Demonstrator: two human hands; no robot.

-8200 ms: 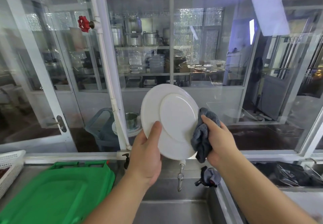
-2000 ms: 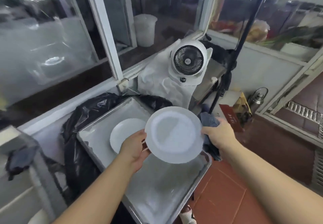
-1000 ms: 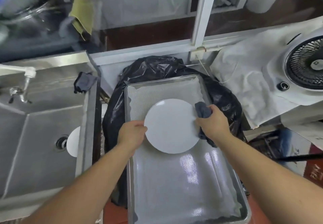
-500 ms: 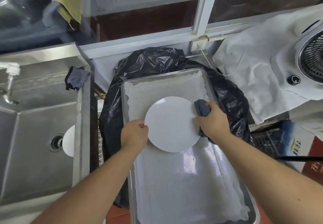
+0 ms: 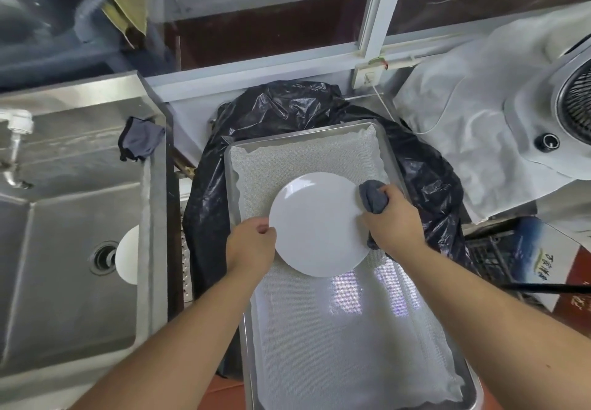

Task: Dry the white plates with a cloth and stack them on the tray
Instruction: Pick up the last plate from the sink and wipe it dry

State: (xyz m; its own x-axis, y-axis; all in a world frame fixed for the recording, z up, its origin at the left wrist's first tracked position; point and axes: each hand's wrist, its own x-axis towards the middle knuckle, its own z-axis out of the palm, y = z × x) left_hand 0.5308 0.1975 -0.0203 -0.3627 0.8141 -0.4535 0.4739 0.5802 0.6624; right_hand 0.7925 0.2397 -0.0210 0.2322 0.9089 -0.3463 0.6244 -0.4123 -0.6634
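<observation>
Far left of frame: steel sink (image 5: pixel 73 250) sitting there, tap (image 5: pixel 16 128) hanging at its upper-left corner, a dark rag (image 5: pixel 140 141) draping over its right rim. Another white plate (image 5: pixel 128 254) is peeking out at the sink's right wall, partly hidden.

Centre: black plastic bag (image 5: pixel 287 109) is bulging around the far end of the metal tray (image 5: pixel 233 186), which is carrying a white mesh liner (image 5: pixel 335 329).

Left hand (image 5: pixel 251 243) is curling its fingers at the left rim of the white plate (image 5: pixel 316 224), pinching the edge. The plate is lying over the tray's upper half; whether it is resting fully on the liner, can't tell.

Right hand (image 5: pixel 393 218) is clenching the grey cloth (image 5: pixel 372 198), bunched up, right at the plate's right rim.

Far right: white fan (image 5: pixel 575 106) is sitting on a white sheet (image 5: pixel 463 115).
</observation>
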